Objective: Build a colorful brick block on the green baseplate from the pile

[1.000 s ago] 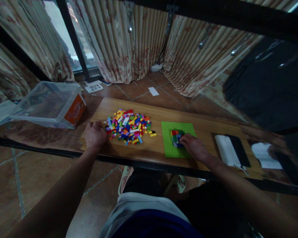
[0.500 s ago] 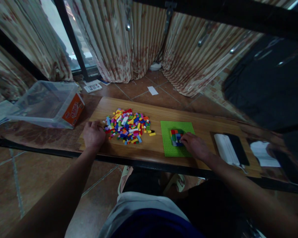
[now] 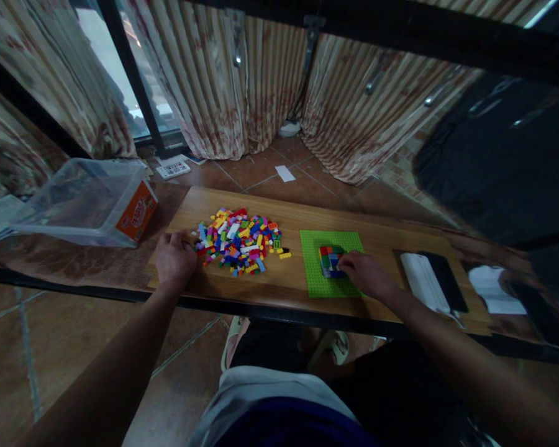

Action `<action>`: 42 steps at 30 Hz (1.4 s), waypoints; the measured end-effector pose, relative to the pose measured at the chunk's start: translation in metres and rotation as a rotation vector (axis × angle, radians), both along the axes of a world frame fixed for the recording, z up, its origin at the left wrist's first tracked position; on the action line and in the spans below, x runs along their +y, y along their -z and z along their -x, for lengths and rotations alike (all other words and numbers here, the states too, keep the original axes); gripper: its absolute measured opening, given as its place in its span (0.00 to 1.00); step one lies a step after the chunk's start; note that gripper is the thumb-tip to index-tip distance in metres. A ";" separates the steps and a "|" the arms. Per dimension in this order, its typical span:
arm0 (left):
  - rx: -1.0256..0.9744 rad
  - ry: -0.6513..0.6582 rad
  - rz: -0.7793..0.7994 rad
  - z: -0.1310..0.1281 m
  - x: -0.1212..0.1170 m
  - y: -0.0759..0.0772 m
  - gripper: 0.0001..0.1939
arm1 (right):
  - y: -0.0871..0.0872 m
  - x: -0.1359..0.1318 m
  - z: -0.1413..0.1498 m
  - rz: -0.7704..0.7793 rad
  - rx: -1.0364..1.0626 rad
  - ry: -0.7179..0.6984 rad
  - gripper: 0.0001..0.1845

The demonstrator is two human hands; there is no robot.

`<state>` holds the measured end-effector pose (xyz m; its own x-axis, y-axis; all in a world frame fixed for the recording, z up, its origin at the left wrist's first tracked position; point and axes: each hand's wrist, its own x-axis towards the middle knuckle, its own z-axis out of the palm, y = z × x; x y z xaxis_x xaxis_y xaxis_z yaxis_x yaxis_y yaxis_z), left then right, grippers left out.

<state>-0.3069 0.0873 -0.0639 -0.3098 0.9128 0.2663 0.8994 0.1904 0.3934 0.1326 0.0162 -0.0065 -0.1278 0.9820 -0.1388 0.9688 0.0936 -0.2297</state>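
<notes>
On the wooden board, my left hand (image 3: pixel 174 261) rests against the left edge of a pile of loose building bricks (image 3: pixel 237 239) in many colours. Its fingers are curled, and whatever they may hold is hidden. My right hand (image 3: pixel 366 272) reaches over a green baseplate (image 3: pixel 310 273). Thumb and fingers are pinched together at the right side of a small brick build (image 3: pixel 327 257), whose red, green, blue and grey bricks form a low block. The brick at the right fingertips is mostly covered by them.
A clear plastic bin (image 3: pixel 88 205) with an orange label stands left of the board (image 3: pixel 261 301). Right of the baseplate lie a white device (image 3: pixel 423 282) with a cord and a dark phone-like slab (image 3: pixel 448 282). Curtains hang behind, and a white paper (image 3: pixel 285 173) lies on the floor.
The view has shifted slightly. Both hands stay in nearly the same places, the left at the pile's edge and the right pinching at the brick build.
</notes>
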 end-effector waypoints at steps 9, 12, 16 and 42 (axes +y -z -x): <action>0.028 -0.005 -0.007 0.000 0.001 0.000 0.18 | 0.005 -0.005 -0.003 -0.107 0.047 0.124 0.06; 0.026 -0.002 -0.007 0.000 0.000 -0.001 0.18 | 0.007 -0.004 -0.004 -0.093 0.069 0.142 0.06; 0.020 -0.004 -0.004 0.000 0.000 -0.002 0.16 | 0.005 -0.002 -0.004 -0.063 0.067 0.145 0.06; 0.037 0.008 0.008 0.001 0.000 -0.003 0.17 | -0.009 0.013 0.006 0.086 -0.056 0.140 0.09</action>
<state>-0.3075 0.0877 -0.0611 -0.2921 0.9174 0.2703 0.9149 0.1857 0.3584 0.1270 0.0295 0.0021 0.0194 0.9739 -0.2263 0.9825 -0.0604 -0.1760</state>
